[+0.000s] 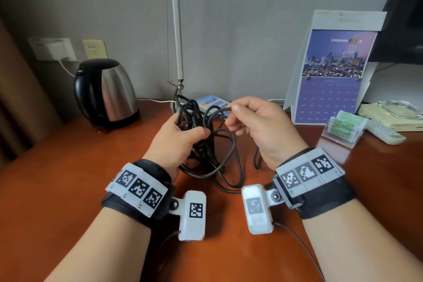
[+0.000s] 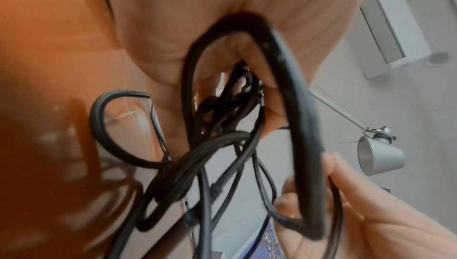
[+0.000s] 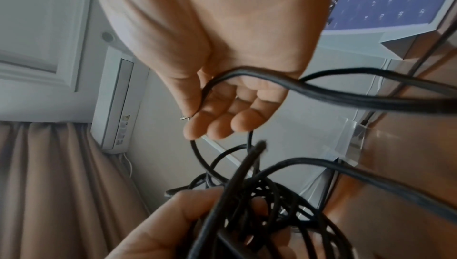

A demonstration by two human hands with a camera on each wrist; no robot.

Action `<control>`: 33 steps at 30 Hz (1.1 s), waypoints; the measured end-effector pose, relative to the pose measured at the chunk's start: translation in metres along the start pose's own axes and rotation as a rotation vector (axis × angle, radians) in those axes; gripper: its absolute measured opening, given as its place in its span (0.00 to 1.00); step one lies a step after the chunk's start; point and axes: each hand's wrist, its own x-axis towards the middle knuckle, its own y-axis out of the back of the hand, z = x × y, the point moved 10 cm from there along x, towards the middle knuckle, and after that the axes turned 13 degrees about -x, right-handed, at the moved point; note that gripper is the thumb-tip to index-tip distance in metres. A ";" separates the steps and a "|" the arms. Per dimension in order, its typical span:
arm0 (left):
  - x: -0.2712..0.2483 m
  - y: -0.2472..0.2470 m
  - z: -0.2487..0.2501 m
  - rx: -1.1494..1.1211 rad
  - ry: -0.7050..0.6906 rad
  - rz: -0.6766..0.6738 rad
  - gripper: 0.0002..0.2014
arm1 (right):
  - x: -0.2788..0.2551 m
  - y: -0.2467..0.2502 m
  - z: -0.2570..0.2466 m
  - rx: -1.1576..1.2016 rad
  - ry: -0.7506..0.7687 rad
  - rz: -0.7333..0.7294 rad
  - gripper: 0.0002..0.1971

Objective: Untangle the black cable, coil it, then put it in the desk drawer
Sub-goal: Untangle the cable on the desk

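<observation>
- Cable: black, a tangled bundle of loops, held above the tabletop at frame centre in the head view; lower loops hang down to the wood or close to it, contact cannot be told.
- Left hand: fingers and thumb curled round the thick of the tangle, gripping it. Left wrist view confirms several strands pass through the closed fist.
- Right hand: at 3 o'clock from the left hand, raised a little higher. Thumb and forefinger pinch a single strand; the other fingers are loosely curled. In the right wrist view the strand runs across the palm and out between the fingertips.
- The pinched strand arcs from the right hand to the bundle in the left hand.
- Kettle: steel and black, at 10 o'clock from the hands, near the wall.
- Lamp pole: upright at 12 o'clock, just behind the cable.
- Calendar: standing at 2 o'clock, purple with a city photo.
- Remote: at 3 o'clock, near the right edge, beside a clear card holder.
- Drawer: not in view.
</observation>
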 end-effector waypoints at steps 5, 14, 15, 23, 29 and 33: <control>0.002 0.014 0.004 0.015 -0.040 0.092 0.17 | 0.004 0.034 0.007 -0.093 -0.009 0.227 0.13; 0.003 0.018 0.005 -0.017 -0.056 0.104 0.18 | -0.003 0.075 0.008 -0.468 -0.048 0.487 0.14; 0.003 0.017 0.007 -0.012 -0.065 0.104 0.19 | -0.006 0.074 0.000 -0.586 -0.027 0.504 0.18; -0.003 0.009 0.023 0.034 -0.171 0.071 0.19 | -0.011 0.007 -0.034 -0.640 0.129 0.056 0.07; -0.013 -0.026 0.033 0.091 -0.236 -0.177 0.23 | -0.005 0.003 0.002 -0.389 -0.101 0.038 0.24; -0.016 -0.031 0.034 0.050 -0.232 -0.204 0.23 | -0.004 0.012 0.008 -0.122 -0.145 0.130 0.21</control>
